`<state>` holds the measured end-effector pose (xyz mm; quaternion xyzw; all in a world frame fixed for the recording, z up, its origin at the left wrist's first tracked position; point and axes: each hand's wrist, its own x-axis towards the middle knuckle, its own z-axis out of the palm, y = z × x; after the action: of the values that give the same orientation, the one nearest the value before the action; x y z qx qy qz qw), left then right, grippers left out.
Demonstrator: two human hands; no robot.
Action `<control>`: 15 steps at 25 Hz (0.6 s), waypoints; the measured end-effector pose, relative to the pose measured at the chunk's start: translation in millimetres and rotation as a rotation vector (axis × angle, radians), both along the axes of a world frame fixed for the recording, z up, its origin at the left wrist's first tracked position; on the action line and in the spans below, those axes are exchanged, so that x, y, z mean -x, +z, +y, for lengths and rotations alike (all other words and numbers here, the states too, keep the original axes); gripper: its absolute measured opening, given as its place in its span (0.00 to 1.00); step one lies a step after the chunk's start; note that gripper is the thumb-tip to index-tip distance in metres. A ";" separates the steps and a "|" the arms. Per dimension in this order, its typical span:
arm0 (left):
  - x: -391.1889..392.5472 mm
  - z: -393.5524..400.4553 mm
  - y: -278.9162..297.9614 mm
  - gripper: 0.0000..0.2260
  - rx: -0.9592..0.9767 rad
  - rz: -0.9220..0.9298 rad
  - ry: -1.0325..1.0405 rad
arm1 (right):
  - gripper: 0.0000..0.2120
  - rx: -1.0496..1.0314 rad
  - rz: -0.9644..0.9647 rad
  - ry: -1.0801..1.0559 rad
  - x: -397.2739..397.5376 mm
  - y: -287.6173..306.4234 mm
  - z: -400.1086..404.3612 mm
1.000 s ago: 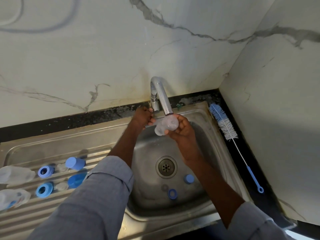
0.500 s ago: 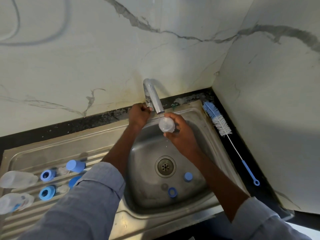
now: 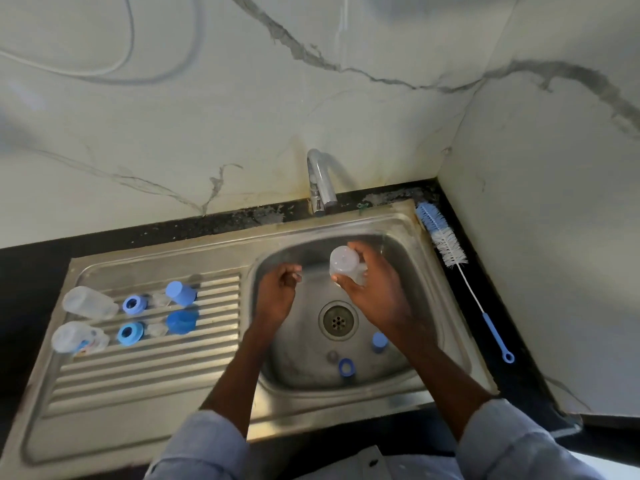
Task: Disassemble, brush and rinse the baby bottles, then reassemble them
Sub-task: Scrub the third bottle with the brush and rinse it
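**Head view: rinsed bottle held over the basin**

Head camera looks down on the sink [image 3: 450, 344], and I read this as the rinse step for one bottle body. My right hand [image 3: 375, 292] has its fingers and thumb curled round a clear bottle [image 3: 343, 262], held above the basin, its closed base facing the camera, below and in front of the tap [image 3: 320, 181]. My left hand [image 3: 277, 292] hangs near it over the basin with fingers curled loosely; whether it pinches anything small I cannot tell.

In the basin lie a blue ring [image 3: 346, 367] and a blue cap [image 3: 379, 342], near the drain [image 3: 338, 320]. On the drainboard, well to the left, sit two more clear bottles [image 3: 88, 303], two rings [image 3: 133, 304] and two blue caps [image 3: 180, 293].

To finish this step well, I would keep the mouth tilted down so water runs out fully, hold the wet plastic firmly, then set the bottle on the drainboard beside the others. The brush [image 3: 446, 244] rests on the counter right of the sink, should more scrubbing be needed.
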<state>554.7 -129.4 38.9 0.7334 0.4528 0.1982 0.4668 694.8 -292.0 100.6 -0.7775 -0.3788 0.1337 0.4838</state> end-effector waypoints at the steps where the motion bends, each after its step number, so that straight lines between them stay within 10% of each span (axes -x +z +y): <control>1: 10.3 -10.1 -1.8 0.09 -0.026 0.017 0.009 | 0.27 0.006 -0.033 0.017 2.1 -4.4 -4.9; 15: 160.4 -59.9 -4.0 0.15 -0.130 0.088 0.284 | 0.27 -0.045 -0.118 0.009 54.6 -37.1 -15.9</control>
<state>394.3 -189.3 34.9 0.6986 0.5582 0.2588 0.3653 640.2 -307.9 63.6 -0.7713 -0.4129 0.0813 0.4775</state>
